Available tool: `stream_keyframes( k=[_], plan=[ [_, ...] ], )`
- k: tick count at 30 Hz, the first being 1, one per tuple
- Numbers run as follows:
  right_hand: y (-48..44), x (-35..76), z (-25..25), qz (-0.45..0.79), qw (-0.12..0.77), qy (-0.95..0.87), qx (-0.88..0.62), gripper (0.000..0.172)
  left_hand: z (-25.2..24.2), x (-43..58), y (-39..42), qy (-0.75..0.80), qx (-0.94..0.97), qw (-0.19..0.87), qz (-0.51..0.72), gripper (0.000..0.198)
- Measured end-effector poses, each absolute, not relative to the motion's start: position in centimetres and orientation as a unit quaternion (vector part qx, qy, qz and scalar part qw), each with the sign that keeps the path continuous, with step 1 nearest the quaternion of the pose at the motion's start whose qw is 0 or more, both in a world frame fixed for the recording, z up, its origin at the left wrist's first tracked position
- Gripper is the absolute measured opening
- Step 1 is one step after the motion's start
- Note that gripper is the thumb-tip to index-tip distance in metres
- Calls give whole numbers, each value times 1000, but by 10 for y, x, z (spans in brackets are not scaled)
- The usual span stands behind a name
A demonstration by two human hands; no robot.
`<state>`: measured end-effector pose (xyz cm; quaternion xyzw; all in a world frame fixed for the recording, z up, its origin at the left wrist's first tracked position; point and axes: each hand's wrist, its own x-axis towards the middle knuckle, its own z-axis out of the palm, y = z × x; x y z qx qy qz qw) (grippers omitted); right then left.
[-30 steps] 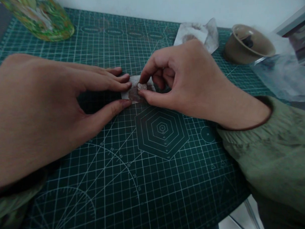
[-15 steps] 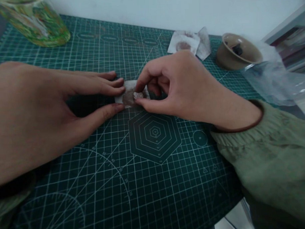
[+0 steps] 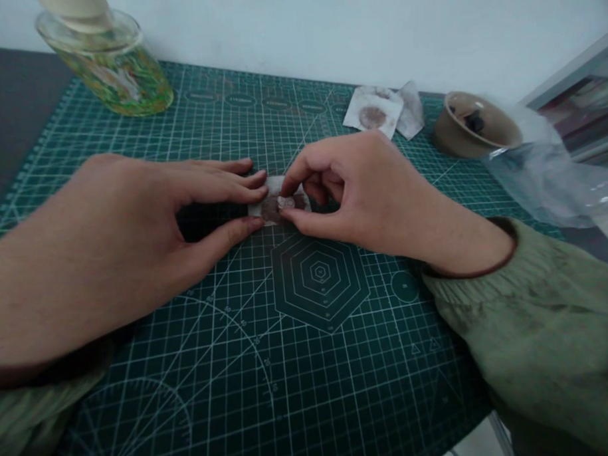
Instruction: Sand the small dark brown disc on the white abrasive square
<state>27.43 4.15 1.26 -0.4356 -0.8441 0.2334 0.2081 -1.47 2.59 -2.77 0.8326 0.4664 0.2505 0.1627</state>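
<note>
Together, the half-curled left hand (image 3: 193,198) and right hand (image 3: 357,193) pinch a small brown-stained paper square (image 3: 273,209) from either side.

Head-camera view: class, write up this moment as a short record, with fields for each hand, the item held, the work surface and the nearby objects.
Left hand: fingers and thumb at the paper's left edge
Right hand: thumb and forefinger pinching the paper's middle
Held item: small white paper with a brown stain
Surface: green gridded cutting mat
Nearby: patterned glass jar, stained paper scrap, tan bowl, clear plastic bag
</note>
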Motion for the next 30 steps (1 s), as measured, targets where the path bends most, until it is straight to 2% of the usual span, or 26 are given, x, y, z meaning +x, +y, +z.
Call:
stream_keyframes(
  k=[3,5,7,21,26,30],
  plan=[
    [43,276,8,219,232,-843,-433,17,-27,-13,24,412,864,128,261,37],
    [43,277,4,206,257,-849,-413,10,-27,-12,24,408,865,136,259,38],
    [44,279,1,224,244,-862,-384,3,-28,-12,25,402,867,148,254,41],
    [46,279,-5,214,239,-857,-403,7,-34,-18,32,360,879,151,274,40],
    [46,281,-5,232,237,-870,-365,4,-31,-15,31,367,880,141,266,42],
    [47,282,-7,204,261,-863,-381,6,-25,-12,28,371,879,158,254,41]
  ],
)
